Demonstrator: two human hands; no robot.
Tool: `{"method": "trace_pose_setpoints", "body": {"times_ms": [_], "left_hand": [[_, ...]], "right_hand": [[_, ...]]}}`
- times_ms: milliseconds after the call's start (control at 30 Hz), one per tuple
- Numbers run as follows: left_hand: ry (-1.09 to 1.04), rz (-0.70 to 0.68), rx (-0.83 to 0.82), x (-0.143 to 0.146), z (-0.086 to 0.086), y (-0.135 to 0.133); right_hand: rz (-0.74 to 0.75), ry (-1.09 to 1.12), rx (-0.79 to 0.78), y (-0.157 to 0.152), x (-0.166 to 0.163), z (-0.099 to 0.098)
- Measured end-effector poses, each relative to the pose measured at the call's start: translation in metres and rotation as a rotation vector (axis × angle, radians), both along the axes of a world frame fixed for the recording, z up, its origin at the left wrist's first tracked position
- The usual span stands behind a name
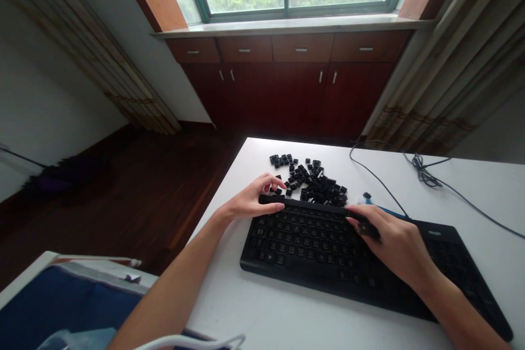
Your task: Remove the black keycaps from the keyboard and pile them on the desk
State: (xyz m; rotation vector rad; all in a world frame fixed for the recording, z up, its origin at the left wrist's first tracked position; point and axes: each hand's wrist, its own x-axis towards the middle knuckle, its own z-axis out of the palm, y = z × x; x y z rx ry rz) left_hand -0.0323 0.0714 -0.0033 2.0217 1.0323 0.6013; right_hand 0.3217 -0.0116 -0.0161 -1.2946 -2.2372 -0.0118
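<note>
1. Many loose caps [315, 183] lie piled in the middle of the frame, just above the keyboard [303, 246] on the white table [287, 311].
2. My right hand [394, 243] pinches a single cap [368, 229] over the keys, right of middle.
3. My left hand [254, 199] is curled at the keyboard's top left edge (I cannot tell if it holds anything).
4. I think the single cap should sit flat and go straight down.
</note>
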Motion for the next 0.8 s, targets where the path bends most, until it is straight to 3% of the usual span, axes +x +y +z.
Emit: {"method": "trace_pose_setpoints", "body": {"times_ms": [367,633,800], "left_hand": [[0.090,-0.047,0.079,0.005,0.000,-0.009],[0.255,-0.141,0.401,0.021,0.012,-0.030],[0.331,-0.219,0.460,0.033,0.017,-0.043]], "right_hand": [[-0.007,0.000,-0.003,0.000,-0.001,0.001],[-0.006,0.018,-0.017,0.000,-0.002,0.001],[-0.011,0.020,-0.033,0.000,-0.003,0.003]]}}
